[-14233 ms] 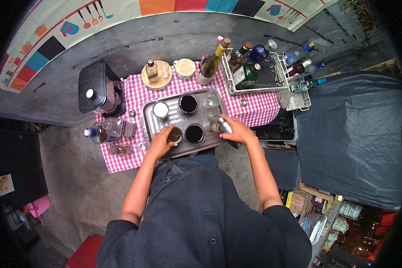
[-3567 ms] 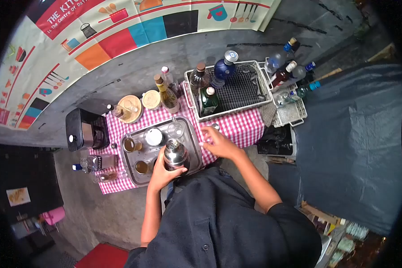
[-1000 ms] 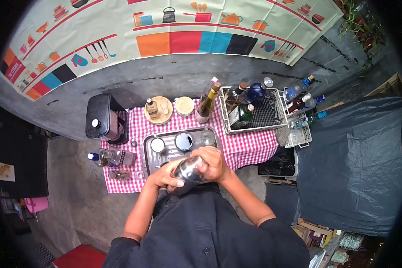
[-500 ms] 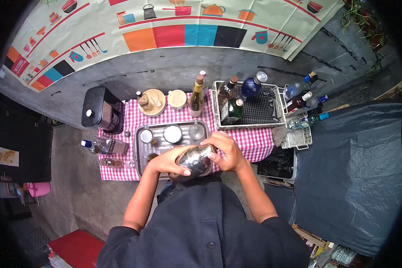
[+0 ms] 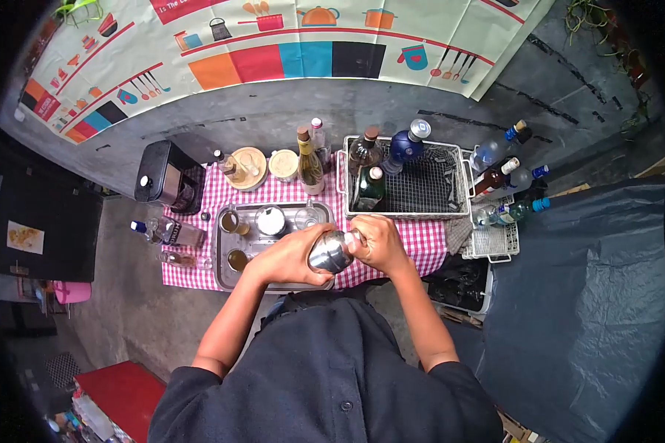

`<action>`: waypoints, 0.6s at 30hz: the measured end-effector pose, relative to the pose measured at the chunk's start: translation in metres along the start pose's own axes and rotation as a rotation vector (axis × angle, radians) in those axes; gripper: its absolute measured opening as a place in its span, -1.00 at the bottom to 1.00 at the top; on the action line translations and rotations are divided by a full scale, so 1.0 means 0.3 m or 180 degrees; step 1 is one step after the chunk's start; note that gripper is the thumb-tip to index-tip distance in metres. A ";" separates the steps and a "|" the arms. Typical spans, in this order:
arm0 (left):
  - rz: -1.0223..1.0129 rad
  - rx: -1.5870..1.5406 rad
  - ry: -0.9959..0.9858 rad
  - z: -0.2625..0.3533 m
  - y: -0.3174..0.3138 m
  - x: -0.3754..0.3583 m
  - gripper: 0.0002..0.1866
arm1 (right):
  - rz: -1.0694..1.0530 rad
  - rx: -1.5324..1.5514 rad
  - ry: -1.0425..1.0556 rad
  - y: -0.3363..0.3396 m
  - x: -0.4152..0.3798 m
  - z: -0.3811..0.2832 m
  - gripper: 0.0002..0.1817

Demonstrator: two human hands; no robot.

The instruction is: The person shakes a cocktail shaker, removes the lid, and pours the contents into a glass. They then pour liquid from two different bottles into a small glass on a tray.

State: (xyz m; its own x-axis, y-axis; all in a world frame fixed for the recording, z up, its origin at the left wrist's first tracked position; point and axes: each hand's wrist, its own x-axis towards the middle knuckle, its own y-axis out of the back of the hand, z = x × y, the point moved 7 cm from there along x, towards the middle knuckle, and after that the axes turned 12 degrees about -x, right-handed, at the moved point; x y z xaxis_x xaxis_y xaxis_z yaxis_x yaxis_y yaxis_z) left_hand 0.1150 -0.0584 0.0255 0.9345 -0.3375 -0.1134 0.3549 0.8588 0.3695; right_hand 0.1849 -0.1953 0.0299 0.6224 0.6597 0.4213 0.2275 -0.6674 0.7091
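A shiny metal cocktail shaker (image 5: 330, 252) is held tilted in front of my body, over the near right part of a grey tray (image 5: 218, 255). My left hand (image 5: 291, 257) wraps round the shaker's body. The fingers of my right hand (image 5: 379, 245) are closed on its top end, hiding most of the cap. Beyond my hands, the tray carries a bowl of white contents (image 5: 270, 220), a clear glass mug (image 5: 312, 215), a glass cup (image 5: 231, 221) with some brownish liquid, and a second cup of dark liquid (image 5: 237, 260).
A wire basket (image 5: 406, 215) with bottles stands at the back right; more bottles (image 5: 495, 177) sit beyond it. Tall wine bottle (image 5: 309, 173), round wooden board (image 5: 255, 177) and black dispenser (image 5: 159, 173) line the back. A clear bottle (image 5: 177, 232) lies left of the tray.
The shaker has turned and risen slightly away from my body, with both hands on it. My right hand has closed further round its top. The camera view has shifted a little.
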 end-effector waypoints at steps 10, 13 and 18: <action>-0.0259 -0.1307 0.0122 -0.080 -0.092 0.028 0.02 | -0.0058 0.0172 0.0521 0.027 0.001 0.020 -0.41; 0.0290 -0.0865 0.0098 -0.068 -0.064 0.014 0.09 | -0.0532 0.1128 -0.0315 -0.045 -0.026 0.100 -0.47; 0.1128 -0.0302 -0.0112 -0.021 -0.018 -0.014 0.21 | -0.0583 0.3137 -0.1244 -0.178 -0.134 0.106 0.15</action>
State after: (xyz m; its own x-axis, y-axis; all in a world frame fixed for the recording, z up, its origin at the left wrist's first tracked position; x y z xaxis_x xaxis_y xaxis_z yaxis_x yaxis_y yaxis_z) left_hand 0.1095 -0.0592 0.0181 0.9989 -0.0244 0.0389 0.0119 0.9561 0.2927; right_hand 0.1715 -0.1973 -0.0428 0.6740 0.7385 0.0211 0.7364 -0.6693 -0.0987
